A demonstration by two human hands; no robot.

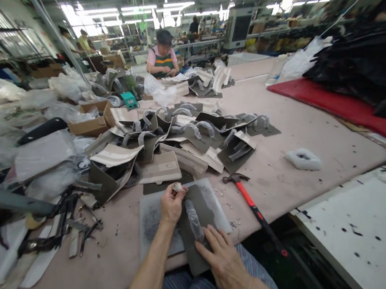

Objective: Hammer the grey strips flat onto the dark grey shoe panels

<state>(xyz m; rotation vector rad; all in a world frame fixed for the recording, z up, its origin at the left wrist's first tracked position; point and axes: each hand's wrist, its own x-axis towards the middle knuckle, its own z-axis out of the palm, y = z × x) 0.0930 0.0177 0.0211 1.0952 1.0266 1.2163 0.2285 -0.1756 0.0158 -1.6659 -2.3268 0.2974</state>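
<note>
My left hand (171, 206) is closed at the far end of a dark grey panel (203, 199). A small whitish tip (177, 187) shows at its fingers; what it belongs to I cannot make out. Along the panel runs a handle wrapped in clear plastic (193, 218). My right hand (225, 256) rests on the panel's near part, fingers stretched out and thumb apart, beside the wrapped handle. Beneath the panel is a pale, scuffed board (157, 222). A claw hammer (248, 196) with a red and black handle lies right of the board, its grip reaching past the table edge.
A heap of beige and grey panels with wrapped handles (157, 168) covers the table beyond the board. Pliers and other hand tools (79, 226) lie at left. A white foam-like roll (302, 159) sits at right, near a white-topped table (370, 220). A co-worker (163, 56) sits opposite.
</note>
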